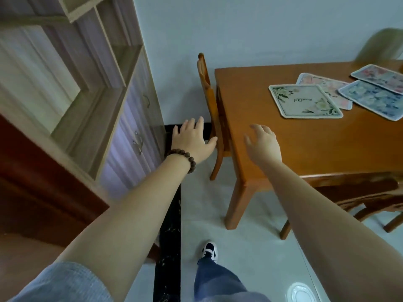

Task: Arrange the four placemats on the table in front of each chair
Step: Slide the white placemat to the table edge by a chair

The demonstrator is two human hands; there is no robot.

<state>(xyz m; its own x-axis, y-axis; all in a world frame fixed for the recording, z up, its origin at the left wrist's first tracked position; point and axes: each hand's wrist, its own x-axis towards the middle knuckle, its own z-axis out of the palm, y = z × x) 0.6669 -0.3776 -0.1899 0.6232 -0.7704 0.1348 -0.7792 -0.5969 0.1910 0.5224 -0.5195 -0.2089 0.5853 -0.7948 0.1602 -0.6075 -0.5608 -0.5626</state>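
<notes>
From my empty, spread right hand (262, 141), the overlapping placemats (305, 100) lie at two o'clock on the table (294, 149), farther from my empty, open left hand (192, 139).

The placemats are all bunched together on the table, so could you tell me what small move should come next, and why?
Probably step closer and reach the right hand to the green-leaf placemat. It is the nearest of the four and lies on top of the pink placemat. Both hands are empty with fingers spread; the left hand is off the table, beside the chair.
</notes>
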